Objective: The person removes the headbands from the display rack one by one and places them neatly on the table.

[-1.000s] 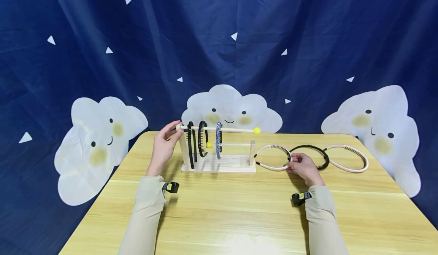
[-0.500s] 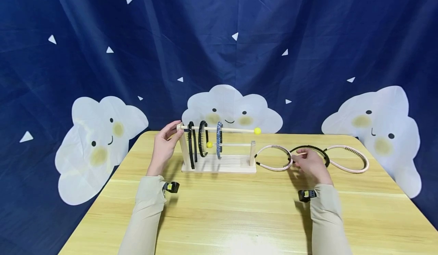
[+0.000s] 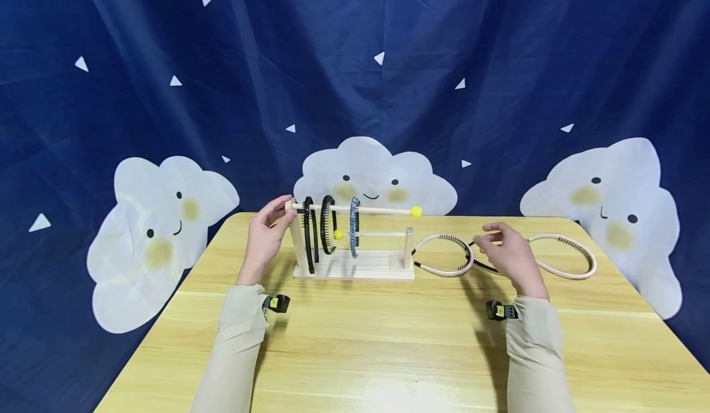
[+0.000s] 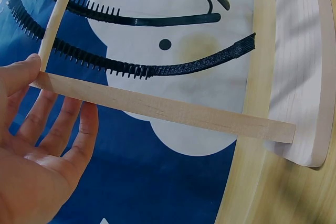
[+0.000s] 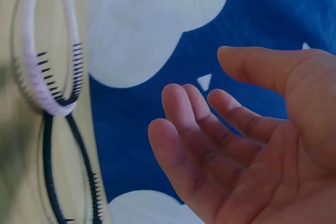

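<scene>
My left hand (image 3: 265, 237) holds the top of the left post (image 4: 157, 103) of a wooden headband stand (image 3: 383, 266), thumb on one side and fingers on the other. From the stand's upper rod hang a smooth black headband (image 3: 310, 246), a toothed black headband (image 3: 326, 231) and a glittery blue headband (image 3: 354, 228). My right hand (image 3: 513, 259) is raised with nothing in it, fingers loosely bent and thumb apart. It partly covers a black headband (image 3: 485, 267) on the table. Left of that lies a pale pink headband (image 3: 444, 273), overlapping its end.
Another pale pink headband (image 3: 566, 275) lies to the right, beside the black one. Yellow balls cap the upper rod (image 3: 416, 211) and the lower rod (image 3: 339, 234). A dark blue curtain (image 3: 383, 92) with clouds hangs behind the wooden table (image 3: 383, 339).
My right hand has let go at the near pink headband's right edge, lifted and drawn away to the right, over the black headband. My left hand has stayed on the post.
</scene>
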`<state>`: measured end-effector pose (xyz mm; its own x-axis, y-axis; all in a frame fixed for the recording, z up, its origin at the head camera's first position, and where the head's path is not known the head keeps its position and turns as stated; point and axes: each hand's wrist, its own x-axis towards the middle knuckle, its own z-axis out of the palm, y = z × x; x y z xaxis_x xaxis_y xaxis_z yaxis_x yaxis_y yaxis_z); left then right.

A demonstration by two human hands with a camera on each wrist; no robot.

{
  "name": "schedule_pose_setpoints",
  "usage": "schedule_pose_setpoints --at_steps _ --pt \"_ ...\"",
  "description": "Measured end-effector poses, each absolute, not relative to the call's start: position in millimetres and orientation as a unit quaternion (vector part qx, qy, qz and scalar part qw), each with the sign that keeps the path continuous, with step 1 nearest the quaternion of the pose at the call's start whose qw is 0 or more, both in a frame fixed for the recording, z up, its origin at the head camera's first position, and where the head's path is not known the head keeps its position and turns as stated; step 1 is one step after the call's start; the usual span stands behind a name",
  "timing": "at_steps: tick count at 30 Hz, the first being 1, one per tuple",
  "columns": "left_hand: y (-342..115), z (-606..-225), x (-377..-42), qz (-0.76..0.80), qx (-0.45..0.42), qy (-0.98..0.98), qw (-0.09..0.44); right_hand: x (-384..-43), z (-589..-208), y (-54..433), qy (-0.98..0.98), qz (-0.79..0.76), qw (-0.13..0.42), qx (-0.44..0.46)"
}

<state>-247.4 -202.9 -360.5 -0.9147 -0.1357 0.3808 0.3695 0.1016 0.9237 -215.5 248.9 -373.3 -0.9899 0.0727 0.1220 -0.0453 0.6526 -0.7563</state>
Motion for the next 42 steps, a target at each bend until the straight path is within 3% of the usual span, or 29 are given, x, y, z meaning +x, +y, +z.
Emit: schedule_pose_setpoints --at_steps 9,22,32,42 --pt "-210.7 -380.3 -267.3 -0.66 -0.079 -0.723 0.188 -203.5 -349.3 229.8 -0.913 0.391 0.114 0.007" --pt "-204.6 -384.3 -271.2 -0.659 -0.098 -0.718 0.201 -196.7 -330.1 202.2 -0.898 0.392 0.2 0.019" --pt "-210.6 -385.9 -268.8 -0.664 -0.078 -0.718 0.193 -208.3 -329.2 162.3 -0.888 0.409 0.197 0.074" --pt "-202.9 -362.1 -248.8 -0.665 -0.079 -0.719 0.188 -212.6 -318.1 115.1 -0.885 0.406 0.196 0.116"
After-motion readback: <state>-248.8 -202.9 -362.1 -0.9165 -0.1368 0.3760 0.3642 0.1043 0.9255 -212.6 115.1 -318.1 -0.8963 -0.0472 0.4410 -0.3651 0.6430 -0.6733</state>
